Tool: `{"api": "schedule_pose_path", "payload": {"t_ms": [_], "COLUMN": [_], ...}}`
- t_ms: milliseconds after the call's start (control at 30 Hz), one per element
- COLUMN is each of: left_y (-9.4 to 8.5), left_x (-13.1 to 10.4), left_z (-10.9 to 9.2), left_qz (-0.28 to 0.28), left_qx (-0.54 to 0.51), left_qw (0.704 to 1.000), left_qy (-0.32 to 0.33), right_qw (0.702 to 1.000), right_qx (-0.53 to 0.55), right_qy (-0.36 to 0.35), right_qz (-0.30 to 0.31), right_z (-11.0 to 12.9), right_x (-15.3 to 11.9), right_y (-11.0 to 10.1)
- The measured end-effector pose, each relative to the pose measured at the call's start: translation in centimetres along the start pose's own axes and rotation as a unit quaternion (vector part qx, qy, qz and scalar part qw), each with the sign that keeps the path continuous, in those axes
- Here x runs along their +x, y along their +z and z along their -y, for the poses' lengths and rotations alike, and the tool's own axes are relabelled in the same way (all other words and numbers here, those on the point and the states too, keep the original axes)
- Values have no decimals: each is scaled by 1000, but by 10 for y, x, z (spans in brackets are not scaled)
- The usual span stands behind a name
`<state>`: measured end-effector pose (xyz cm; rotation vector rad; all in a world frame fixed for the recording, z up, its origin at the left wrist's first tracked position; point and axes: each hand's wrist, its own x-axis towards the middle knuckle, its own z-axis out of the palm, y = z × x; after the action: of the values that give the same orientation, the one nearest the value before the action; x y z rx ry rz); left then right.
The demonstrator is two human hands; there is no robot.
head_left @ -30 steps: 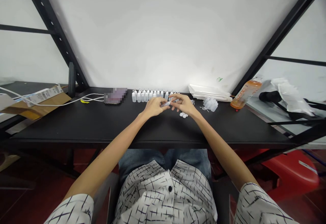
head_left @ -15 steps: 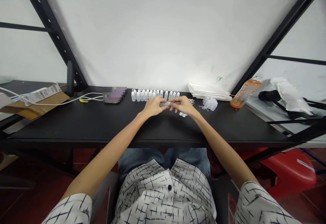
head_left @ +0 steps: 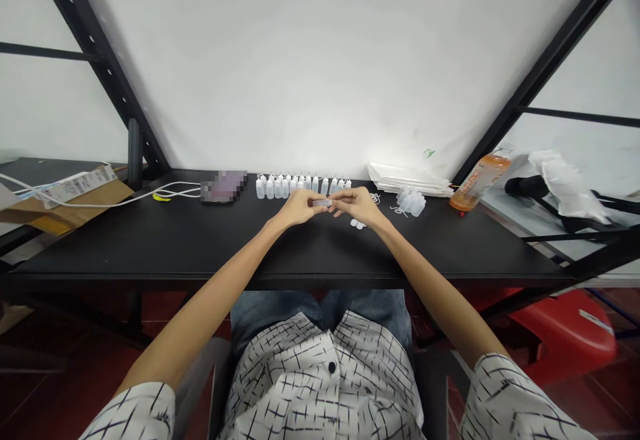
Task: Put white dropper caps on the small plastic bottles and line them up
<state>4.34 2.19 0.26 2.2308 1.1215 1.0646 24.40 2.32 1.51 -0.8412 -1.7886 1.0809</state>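
My left hand (head_left: pixel 299 207) is closed around a small translucent plastic bottle (head_left: pixel 321 203), which lies sideways between thumb and fingers. At the bottle's right end, the fingers of my right hand (head_left: pixel 361 205) are pinched together; what they grip there is too small to make out. Behind both hands stands a row of similar small squeeze bottles (head_left: pixel 271 189) with white tops, upright and partly hidden by the fingers. Several small white pieces (head_left: pixel 357 224) lie on the table just below my right hand. Right of it are thin white curled pieces (head_left: pixel 399 211) and a cluster of translucent bottles (head_left: pixel 413 202) without visible tops.
On the black table (head_left: pixel 200 247) a blurred phone (head_left: pixel 223 187) and white cables (head_left: pixel 150 195) lie left. A stack of white sheets or bags (head_left: pixel 410 180) rests against the wall. An orange-labelled bottle (head_left: pixel 480 181) leans at right. Cardboard packaging (head_left: pixel 85 200) sits far left.
The two hands remain together at the small bottle, and my right fingers have shifted slightly closer around its end. The view has moved a little.
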Motion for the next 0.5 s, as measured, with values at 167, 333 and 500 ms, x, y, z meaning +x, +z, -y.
{"api": "schedule_pose_path", "payload": {"t_ms": [167,333,500], "left_y": [3,2,1], "left_x": [1,2,2], "left_z": [4,-4,-12], "left_qz": [-61,-83,-38], "left_qx": [5,-20,-170], "left_qw": [998,996,983], "left_qy": [8,-9,-59], "right_qw": [998,999,999], "right_qx": [49,43,32], "right_qy": [3,26,-4], "right_qz": [-35,-15,-23], "right_z": [-1,1,-1], "right_x": [0,0,4], "right_y": [4,3,-2]}}
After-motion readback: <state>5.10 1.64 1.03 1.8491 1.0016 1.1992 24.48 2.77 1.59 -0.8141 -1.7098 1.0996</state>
